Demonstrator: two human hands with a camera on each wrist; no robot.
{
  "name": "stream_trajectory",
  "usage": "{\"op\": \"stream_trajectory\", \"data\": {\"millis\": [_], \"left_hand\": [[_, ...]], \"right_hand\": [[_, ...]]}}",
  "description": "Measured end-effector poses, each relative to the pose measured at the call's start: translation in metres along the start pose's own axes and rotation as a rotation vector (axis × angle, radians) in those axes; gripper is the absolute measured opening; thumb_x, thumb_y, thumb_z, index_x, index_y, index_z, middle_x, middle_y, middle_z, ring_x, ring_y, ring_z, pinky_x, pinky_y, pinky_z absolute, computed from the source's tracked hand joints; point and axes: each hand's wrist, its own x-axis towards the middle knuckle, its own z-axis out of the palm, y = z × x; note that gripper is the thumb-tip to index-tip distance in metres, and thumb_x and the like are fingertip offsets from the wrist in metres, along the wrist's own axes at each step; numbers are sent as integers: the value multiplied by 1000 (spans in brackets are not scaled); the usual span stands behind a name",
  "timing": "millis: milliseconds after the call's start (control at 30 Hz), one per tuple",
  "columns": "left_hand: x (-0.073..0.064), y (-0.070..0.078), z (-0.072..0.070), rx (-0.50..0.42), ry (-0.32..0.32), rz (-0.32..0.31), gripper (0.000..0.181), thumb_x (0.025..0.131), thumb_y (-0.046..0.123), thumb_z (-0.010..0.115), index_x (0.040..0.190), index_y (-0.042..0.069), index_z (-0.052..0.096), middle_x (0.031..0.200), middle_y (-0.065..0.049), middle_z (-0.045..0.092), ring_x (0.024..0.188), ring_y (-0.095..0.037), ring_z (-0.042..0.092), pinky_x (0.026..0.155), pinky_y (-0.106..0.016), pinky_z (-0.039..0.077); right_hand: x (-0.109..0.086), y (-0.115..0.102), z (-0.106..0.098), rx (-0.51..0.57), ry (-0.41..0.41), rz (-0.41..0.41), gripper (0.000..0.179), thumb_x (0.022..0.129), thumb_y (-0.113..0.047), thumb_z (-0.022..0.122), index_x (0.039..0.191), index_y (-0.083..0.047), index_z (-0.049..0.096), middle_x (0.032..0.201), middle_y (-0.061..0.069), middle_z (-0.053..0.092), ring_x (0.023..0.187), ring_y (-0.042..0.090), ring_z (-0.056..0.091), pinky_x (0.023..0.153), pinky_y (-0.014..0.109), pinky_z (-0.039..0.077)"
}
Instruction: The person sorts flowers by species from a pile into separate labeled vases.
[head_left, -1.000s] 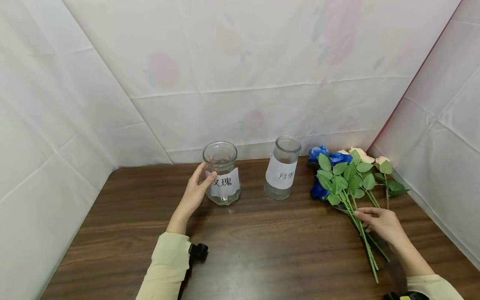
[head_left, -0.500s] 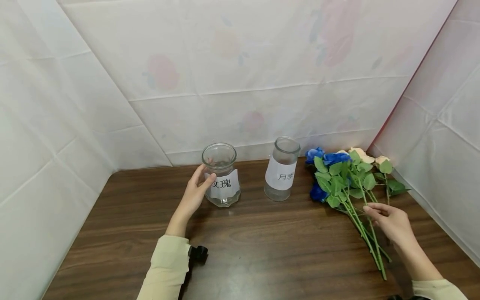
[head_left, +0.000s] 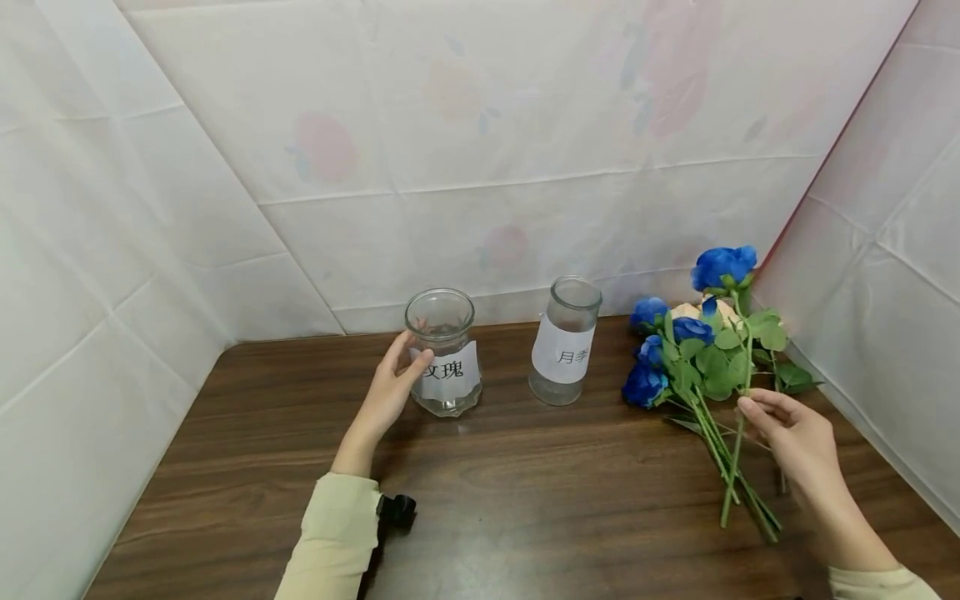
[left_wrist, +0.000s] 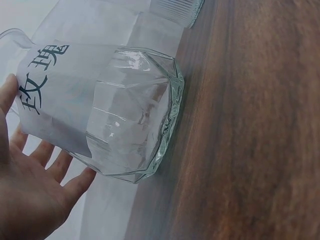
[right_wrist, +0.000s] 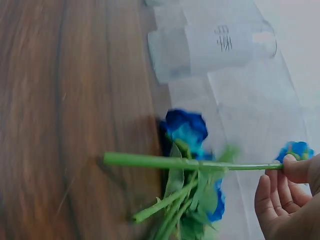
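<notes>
A single blue rose point(head_left: 723, 268) stands raised above the others, its green stem pinched between the thumb and fingers of my right hand point(head_left: 801, 440). In the right wrist view the stem point(right_wrist: 150, 161) runs across in front of other flowers, its cut end free of the table. My left hand point(head_left: 386, 385) holds the left side of a wide glass vase point(head_left: 452, 375) with a paper label, thumb in front and fingers behind. The left wrist view shows this vase's faceted base point(left_wrist: 132, 110) upright on the table. More blue roses point(head_left: 645, 383) lie beneath the raised one.
A taller, straight glass vase point(head_left: 558, 354) with a paper label stands between the wide vase and the flowers. Cream roses point(head_left: 686, 311) lie at the back right, partly hidden by leaves. White cloth point(head_left: 480, 200) hangs behind the brown wooden table point(head_left: 525, 492) and on both sides.
My right hand has taken one blue rose's stem from the pile and raised its bloom up and to the right. My left hand has stayed at the wide vase.
</notes>
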Motion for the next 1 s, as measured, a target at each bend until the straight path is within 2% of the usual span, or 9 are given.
{"op": "stream_trajectory", "data": {"millis": [100,200,467,700,867,1000], "left_hand": [[0,1,0,-6,-2,-2,55,104,29,53,155,21,34,156,-14,33,142,-35,30,114,-53,28],[0,1,0,-6,-4,-8,56,104,29,53,155,19,33,156,-15,32,143,-35,29,114,-53,28],[2,-2,0,14,0,-26,58,103,33,53,156,18,32,156,-16,31,143,-35,29,115,-52,28],[3,-2,0,13,-1,-21,58,103,35,53,156,21,32,157,-14,31,143,-34,28,114,-52,28],[3,-2,1,12,0,-35,59,103,35,54,156,19,31,156,-16,31,143,-34,29,115,-52,27],[3,-2,2,2,-4,-26,58,103,33,53,156,19,32,156,-16,32,141,-33,31,115,-52,28]], "right_hand": [[-2,-9,8,168,-7,-21,9,93,-17,72,97,-25,71,83,-8,71,69,4,65,61,18,55],[-3,-21,18,272,-24,-61,12,93,-10,71,97,-22,71,83,-7,71,70,5,67,61,18,55],[-7,-52,61,410,-44,-179,9,94,-4,67,100,-11,65,85,-7,71,71,7,66,63,19,55],[-5,-79,104,545,-73,-309,4,96,0,62,99,-2,61,88,2,72,78,12,68,65,23,56],[-4,-104,136,657,-64,-344,5,95,2,62,99,0,59,87,7,72,78,17,69,64,25,56],[-1,-126,160,756,-49,-363,7,95,4,62,97,-2,60,87,7,71,77,17,69,65,25,56]]}}
